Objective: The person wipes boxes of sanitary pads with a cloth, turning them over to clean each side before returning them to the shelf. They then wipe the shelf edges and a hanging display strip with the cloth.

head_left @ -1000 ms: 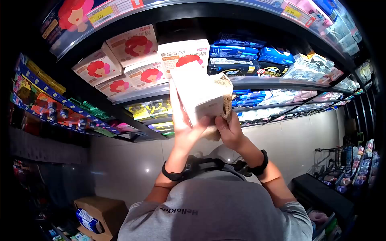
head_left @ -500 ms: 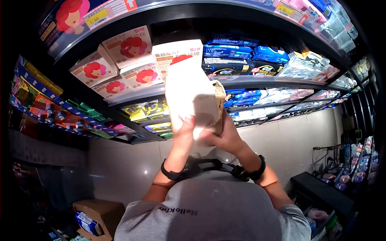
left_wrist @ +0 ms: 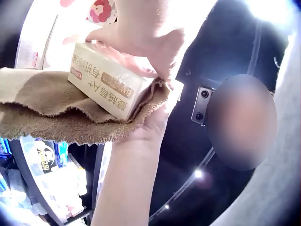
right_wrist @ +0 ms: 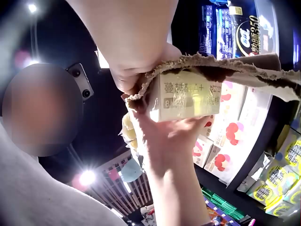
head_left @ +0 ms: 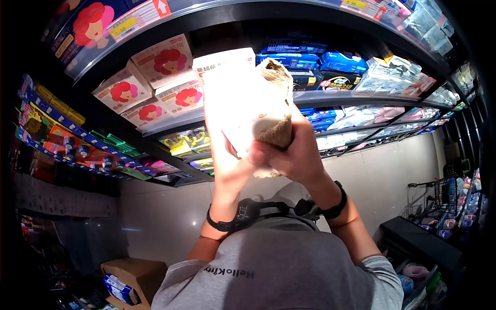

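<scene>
A white box (head_left: 235, 108) with printed lettering is held in front of the shelf, brightly lit in the head view. My left hand (head_left: 227, 163) grips it along its left side; in the right wrist view its fingers lie along the box (right_wrist: 188, 96). A brown, frayed cloth (head_left: 279, 101) lies against the box's right side. My right hand (head_left: 299, 150) grips the cloth, its thumb near the left thumb at the lower end. In the left wrist view the cloth (left_wrist: 42, 101) spreads below the box (left_wrist: 106, 82) and hides most of the right hand's fingers.
Similar boxes (head_left: 165, 59) with a red-haired figure stand stacked on the shelf. Blue and black packs (head_left: 341, 62) fill its right part. A shelf edge (head_left: 227, 13) with price tags runs above. An open cardboard carton (head_left: 137, 276) sits on the floor behind left.
The box and cloth have shifted slightly left and up since half a second ago. The cloth has come more into view on the right, and the thumbs have drawn together.
</scene>
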A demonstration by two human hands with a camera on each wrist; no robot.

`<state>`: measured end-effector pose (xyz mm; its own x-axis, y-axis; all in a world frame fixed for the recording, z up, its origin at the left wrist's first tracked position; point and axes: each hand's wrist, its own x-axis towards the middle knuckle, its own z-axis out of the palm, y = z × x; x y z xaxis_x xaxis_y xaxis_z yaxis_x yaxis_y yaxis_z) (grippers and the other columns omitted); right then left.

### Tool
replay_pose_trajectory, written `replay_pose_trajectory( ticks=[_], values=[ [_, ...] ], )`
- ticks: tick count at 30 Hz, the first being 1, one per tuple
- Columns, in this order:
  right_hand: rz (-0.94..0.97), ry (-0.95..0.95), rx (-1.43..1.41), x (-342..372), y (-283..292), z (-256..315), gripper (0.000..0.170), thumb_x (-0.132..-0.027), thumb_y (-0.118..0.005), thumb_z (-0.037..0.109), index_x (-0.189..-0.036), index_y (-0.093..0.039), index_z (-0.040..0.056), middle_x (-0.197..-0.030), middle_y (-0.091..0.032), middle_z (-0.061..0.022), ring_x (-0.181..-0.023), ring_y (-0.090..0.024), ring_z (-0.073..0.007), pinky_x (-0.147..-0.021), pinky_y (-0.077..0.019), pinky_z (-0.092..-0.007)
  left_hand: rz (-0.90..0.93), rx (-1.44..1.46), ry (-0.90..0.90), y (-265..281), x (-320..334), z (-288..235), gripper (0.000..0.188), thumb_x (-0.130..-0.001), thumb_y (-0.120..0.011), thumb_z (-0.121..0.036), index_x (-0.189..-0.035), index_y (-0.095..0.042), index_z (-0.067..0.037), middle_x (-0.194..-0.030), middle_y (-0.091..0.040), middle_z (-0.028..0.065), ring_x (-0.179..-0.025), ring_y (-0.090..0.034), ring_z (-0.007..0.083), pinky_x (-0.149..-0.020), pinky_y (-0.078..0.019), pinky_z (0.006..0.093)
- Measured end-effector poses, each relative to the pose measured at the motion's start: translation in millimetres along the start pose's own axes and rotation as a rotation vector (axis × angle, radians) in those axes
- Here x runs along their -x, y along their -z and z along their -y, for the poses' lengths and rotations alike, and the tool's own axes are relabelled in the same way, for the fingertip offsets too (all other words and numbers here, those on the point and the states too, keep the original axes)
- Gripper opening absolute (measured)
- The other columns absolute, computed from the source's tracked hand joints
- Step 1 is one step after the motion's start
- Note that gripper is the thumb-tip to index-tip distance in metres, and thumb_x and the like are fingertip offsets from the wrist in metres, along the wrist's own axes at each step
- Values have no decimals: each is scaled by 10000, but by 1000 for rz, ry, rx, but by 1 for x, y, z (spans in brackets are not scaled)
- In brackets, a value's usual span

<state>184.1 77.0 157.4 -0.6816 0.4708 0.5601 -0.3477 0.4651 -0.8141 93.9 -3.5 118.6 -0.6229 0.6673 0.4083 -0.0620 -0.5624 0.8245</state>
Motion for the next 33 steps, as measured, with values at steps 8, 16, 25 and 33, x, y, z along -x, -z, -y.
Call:
replay_pose_trajectory(
  ticks=[8, 16, 25, 33],
  values=[
    [-192, 131, 107, 11, -13, -7, 227, -872, -542, 223, -873, -547, -4, -746, -564, -48, -661, -506, -87, -581, -401, -244, -151, 89, -28, 1, 8, 9, 876, -724, -652, -342, -1351, -137, -12, -1235, -360, 136, -1150, -362, 209, -966, -280, 317],
    [16, -36, -256, 38, -25, -45, 571, -785, -621, 214, -1206, -366, -74, -1148, -461, -176, -1071, -451, -225, -909, -348, -324, -168, 307, 46, 1, 8, -19, 593, -891, -423, -418, -1301, -273, -16, -1223, -423, 107, -1121, -420, 196, -943, -330, 322],
    [-24, 277, 283, 16, -21, -72, 915, -602, -756, 420, -1278, -335, -30, -1319, -339, -211, -1240, -308, -364, -1024, -241, -429, -187, 368, 218, 19, 3, -21, 663, -875, -387, -514, -1325, -267, -42, -1264, -405, 82, -1123, -423, 183, -952, -336, 304],
    [-37, -76, 106, 21, -24, -92, 709, -638, -736, 109, -1250, -400, -16, -1155, -518, -224, -1015, -557, -266, -842, -441, -322, -127, 343, 151, 27, 10, -27, 675, -851, -327, -585, -1300, -323, -81, -1183, -486, 20, -1015, -499, 120, -852, -420, 250]
  ],
)
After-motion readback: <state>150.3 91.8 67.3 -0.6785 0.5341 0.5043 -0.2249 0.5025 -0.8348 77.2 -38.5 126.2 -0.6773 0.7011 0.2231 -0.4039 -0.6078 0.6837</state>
